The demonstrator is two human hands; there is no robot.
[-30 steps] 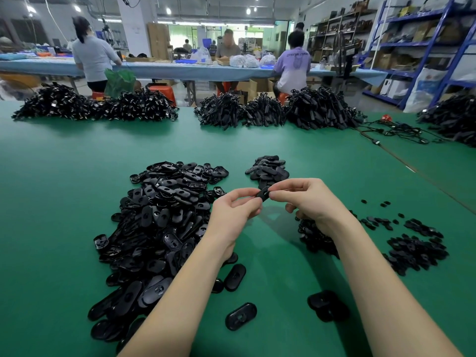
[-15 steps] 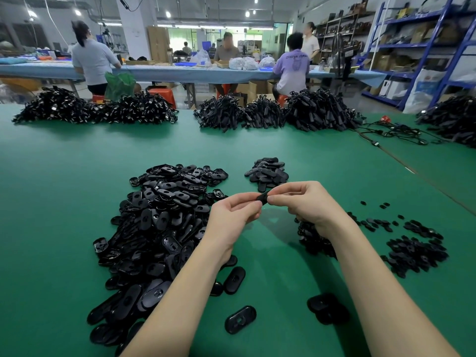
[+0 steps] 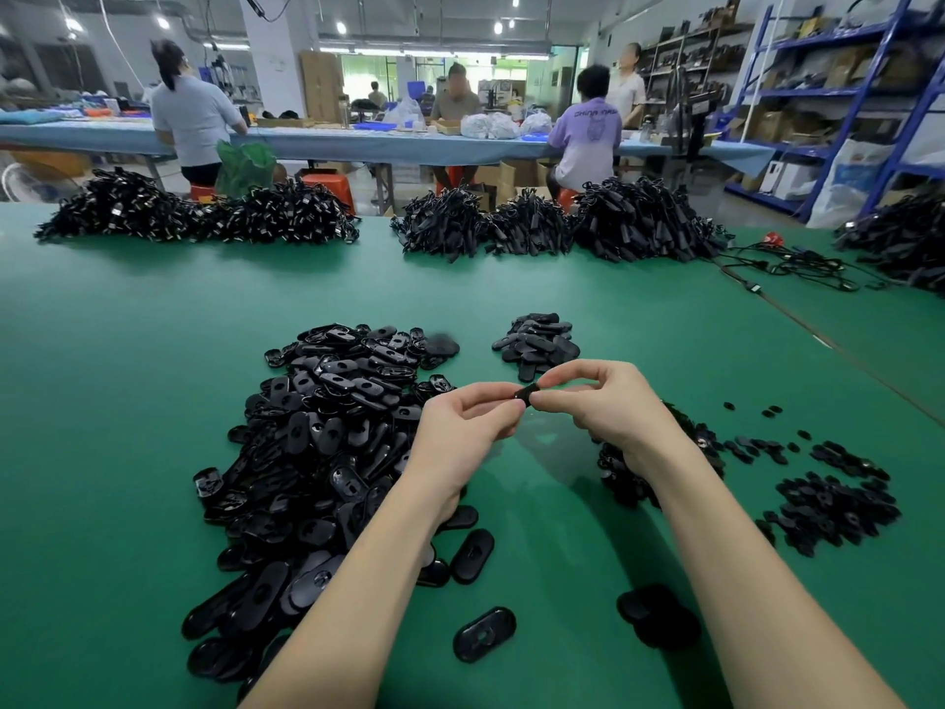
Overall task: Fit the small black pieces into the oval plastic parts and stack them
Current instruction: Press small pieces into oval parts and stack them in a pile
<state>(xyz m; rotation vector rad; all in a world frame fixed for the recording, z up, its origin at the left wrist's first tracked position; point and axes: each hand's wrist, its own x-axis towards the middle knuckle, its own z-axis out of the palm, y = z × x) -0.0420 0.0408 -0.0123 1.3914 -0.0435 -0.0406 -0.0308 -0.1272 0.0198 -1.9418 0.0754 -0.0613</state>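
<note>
Here, an oval part (image 3: 525, 393) is held above the green table (image 3: 128, 401) between both hands, its long axis running hand to hand, pinched by the left hand (image 3: 468, 427) and right hand (image 3: 608, 401) (the insert itself cannot be made out).

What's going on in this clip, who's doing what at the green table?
A person at a green table pinches one black oval part between the left hand and right hand, raised above the table. A big heap of oval parts lies to the left, small black pieces to the right, and a smaller pile just beyond the hands.
</note>
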